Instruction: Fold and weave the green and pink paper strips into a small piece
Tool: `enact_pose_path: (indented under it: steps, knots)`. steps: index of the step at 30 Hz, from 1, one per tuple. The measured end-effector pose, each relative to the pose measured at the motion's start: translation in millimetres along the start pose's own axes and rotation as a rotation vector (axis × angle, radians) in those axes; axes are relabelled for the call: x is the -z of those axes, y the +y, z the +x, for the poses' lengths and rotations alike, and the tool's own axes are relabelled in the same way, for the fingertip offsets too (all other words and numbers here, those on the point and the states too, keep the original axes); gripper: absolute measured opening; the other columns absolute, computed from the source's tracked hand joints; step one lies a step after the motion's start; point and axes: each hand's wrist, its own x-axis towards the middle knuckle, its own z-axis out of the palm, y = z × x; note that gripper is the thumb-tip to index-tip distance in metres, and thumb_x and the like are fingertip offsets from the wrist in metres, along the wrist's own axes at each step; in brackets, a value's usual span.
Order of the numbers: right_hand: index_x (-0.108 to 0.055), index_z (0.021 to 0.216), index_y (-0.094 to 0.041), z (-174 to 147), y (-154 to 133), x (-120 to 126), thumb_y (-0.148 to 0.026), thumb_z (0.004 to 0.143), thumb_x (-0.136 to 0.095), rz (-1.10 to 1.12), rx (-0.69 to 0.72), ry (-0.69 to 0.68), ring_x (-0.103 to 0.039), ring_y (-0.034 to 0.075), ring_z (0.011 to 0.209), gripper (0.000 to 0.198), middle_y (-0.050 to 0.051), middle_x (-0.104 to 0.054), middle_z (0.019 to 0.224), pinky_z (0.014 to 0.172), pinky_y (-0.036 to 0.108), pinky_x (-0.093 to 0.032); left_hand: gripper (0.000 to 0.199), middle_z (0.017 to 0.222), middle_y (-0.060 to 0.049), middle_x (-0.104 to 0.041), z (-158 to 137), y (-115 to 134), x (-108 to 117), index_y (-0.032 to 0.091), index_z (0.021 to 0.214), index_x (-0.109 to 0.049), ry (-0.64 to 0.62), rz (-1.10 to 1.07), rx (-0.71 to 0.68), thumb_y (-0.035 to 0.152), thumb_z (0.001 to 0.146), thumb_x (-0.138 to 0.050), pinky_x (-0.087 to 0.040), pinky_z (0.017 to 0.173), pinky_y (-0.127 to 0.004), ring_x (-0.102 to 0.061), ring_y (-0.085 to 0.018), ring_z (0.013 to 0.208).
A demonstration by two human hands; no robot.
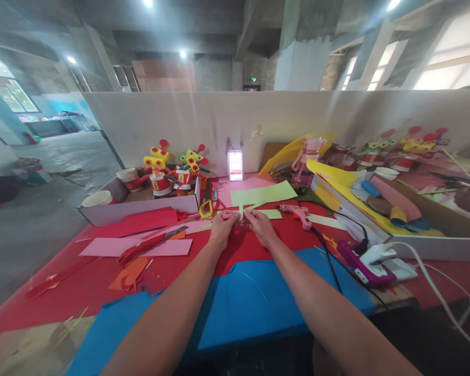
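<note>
Both my hands meet over the red-covered table, around light green paper strips (241, 202) set at an angle to each other. My left hand (221, 230) pinches the strips from the left. From the other side, my right hand (261, 227) pinches a slanting strip near their joint. Fingertips cover the exact joint. Just beyond lies a light green paper sheet (268, 193) on pink paper. Yellow-handled scissors (206, 209) rest left of my left hand, and a pink glue gun (301, 215) lies right of my right hand.
At the left, a box (141, 211) holds paper cups and robot-like paper figures (159, 167). Another box (434, 245) with coloured paper stands right. Nearby sit a purple power strip (360, 266) and cables. Blue paper (254, 297) covers the front edge; a white partition (203, 120) stands behind.
</note>
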Motion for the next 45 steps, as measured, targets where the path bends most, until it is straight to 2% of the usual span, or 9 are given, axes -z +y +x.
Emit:
enact_pose_path:
  steps: [4, 9, 14, 20, 27, 31, 38, 45]
  knots:
    - [-0.070, 0.079, -0.019, 0, 1, 0, -0.044, 0.054, -0.085, -0.006, -0.003, -0.001, -0.062, 0.013, 0.064, 0.039, -0.001, -0.068, 0.069, 0.070, 0.028, -0.054, 0.033, 0.063, -0.004, -0.069, -1, 1, -1, 0.013, 0.072, -0.066, -0.013, -0.020, 0.009, 0.034, 0.055, -0.084, -0.050, 0.056, -0.025, -0.063, -0.014, 0.055]
    - [-0.070, 0.073, -0.018, 0, 0, 1, -0.039, 0.052, -0.085, 0.001, -0.013, 0.038, -0.063, 0.014, 0.063, 0.034, -0.001, -0.069, 0.066, 0.073, 0.031, -0.056, 0.030, 0.062, -0.004, -0.069, -3, 4, -2, 0.013, 0.070, -0.065, -0.017, 0.017, -0.005, 0.034, 0.056, -0.083, -0.048, 0.053, -0.023, -0.061, -0.013, 0.053]
    - [-0.069, 0.070, -0.018, -1, 0, 2, -0.038, 0.051, -0.086, 0.018, -0.005, 0.088, -0.064, 0.015, 0.062, 0.033, -0.001, -0.067, 0.062, 0.074, 0.033, -0.057, 0.026, 0.058, -0.001, -0.065, -5, 6, -3, 0.015, 0.068, -0.064, -0.015, 0.103, -0.029, 0.031, 0.056, -0.081, -0.043, 0.048, -0.021, -0.057, -0.011, 0.050]
    - [-0.068, 0.073, -0.017, 3, 6, 5, -0.036, 0.052, -0.086, 0.108, 0.006, 0.124, -0.065, 0.013, 0.066, 0.034, -0.001, -0.067, 0.068, 0.075, 0.031, -0.058, 0.022, 0.055, 0.001, -0.060, -5, 8, -1, 0.016, 0.068, -0.065, -0.035, 0.119, -0.022, 0.032, 0.060, -0.077, -0.041, 0.044, -0.023, -0.051, -0.011, 0.046]
    - [-0.066, 0.074, -0.018, 7, 7, 7, -0.037, 0.050, -0.088, 0.116, -0.012, 0.114, -0.066, 0.014, 0.065, 0.038, -0.001, -0.068, 0.068, 0.071, 0.030, -0.058, 0.024, 0.050, 0.001, -0.053, -4, 8, -2, 0.017, 0.054, -0.056, -0.026, 0.102, -0.061, 0.032, 0.062, -0.073, -0.037, 0.047, -0.023, -0.046, -0.010, 0.048]
    - [-0.065, 0.075, -0.019, 7, 6, 6, -0.037, 0.051, -0.087, 0.097, -0.031, 0.109, -0.068, 0.015, 0.064, 0.038, -0.001, -0.069, 0.066, 0.067, 0.029, -0.057, 0.022, 0.050, 0.002, -0.053, -3, 6, -1, 0.017, 0.057, -0.059, 0.007, 0.121, -0.084, 0.033, 0.063, -0.073, -0.035, 0.047, -0.022, -0.045, -0.010, 0.049]
    - [-0.060, 0.073, -0.019, 4, 1, 4, -0.029, 0.049, -0.089, 0.200, -0.017, 0.115, -0.071, 0.015, 0.070, 0.039, -0.003, -0.069, 0.067, 0.075, 0.029, -0.057, 0.028, 0.054, 0.002, -0.055, -3, 6, -2, 0.017, 0.068, -0.060, -0.013, 0.069, -0.072, 0.040, 0.065, -0.075, -0.038, 0.045, -0.021, -0.047, -0.010, 0.049]
    - [-0.062, 0.072, -0.018, 5, 4, 4, -0.032, 0.049, -0.089, 0.141, -0.026, 0.056, -0.065, 0.013, 0.059, 0.038, -0.003, -0.069, 0.066, 0.061, 0.025, -0.053, 0.030, 0.064, 0.000, -0.063, -7, 12, -6, 0.016, 0.070, -0.064, -0.079, 0.087, -0.057, 0.039, 0.059, -0.080, -0.043, 0.051, -0.023, -0.052, -0.010, 0.052]
